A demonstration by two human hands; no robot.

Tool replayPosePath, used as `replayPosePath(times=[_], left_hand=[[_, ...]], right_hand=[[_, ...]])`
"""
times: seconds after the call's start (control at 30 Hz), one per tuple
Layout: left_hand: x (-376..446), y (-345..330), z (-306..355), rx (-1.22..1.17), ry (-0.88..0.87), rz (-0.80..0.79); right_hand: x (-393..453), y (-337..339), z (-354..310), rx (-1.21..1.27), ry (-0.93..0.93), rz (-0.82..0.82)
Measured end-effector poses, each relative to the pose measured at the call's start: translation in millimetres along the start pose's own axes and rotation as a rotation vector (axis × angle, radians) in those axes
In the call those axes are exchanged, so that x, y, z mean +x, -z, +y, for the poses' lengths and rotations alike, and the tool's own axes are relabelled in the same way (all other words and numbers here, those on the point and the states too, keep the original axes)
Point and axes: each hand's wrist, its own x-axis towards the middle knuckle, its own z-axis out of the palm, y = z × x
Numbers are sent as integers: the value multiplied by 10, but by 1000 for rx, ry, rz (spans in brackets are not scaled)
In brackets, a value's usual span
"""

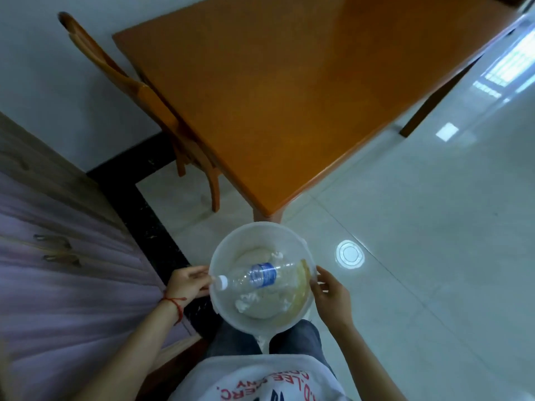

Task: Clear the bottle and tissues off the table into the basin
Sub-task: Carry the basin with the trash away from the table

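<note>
A white plastic basin [231, 247] is held in front of my body, below the near corner of the orange wooden table [275, 96]. Inside it lies a clear bottle [260, 276] with a blue label and white cap, on its side, its cap resting over the left rim. Crumpled white tissues [246, 303] sit on the basin floor under and around the bottle. My left hand [188, 282] grips the basin's left rim, beside the cap. My right hand [330, 290] grips the right rim. No objects show on the tabletop.
A wooden chair [162, 117] is tucked against the table's left side by the white wall. A bed or sofa with purple fabric [58, 285] runs along my left. Glossy pale floor tiles [419, 256] spread to the right.
</note>
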Motion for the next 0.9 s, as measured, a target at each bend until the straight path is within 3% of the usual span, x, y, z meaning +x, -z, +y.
replayPosePath(times=[0.4,0.9], left_hand=[[-40,-1238,362,290,-87,-294],[-216,-3551,789,485,-145,-493]], right_hand=[[-400,763,619,187,-228,372],[-135,2366,1495,328,-341,612]])
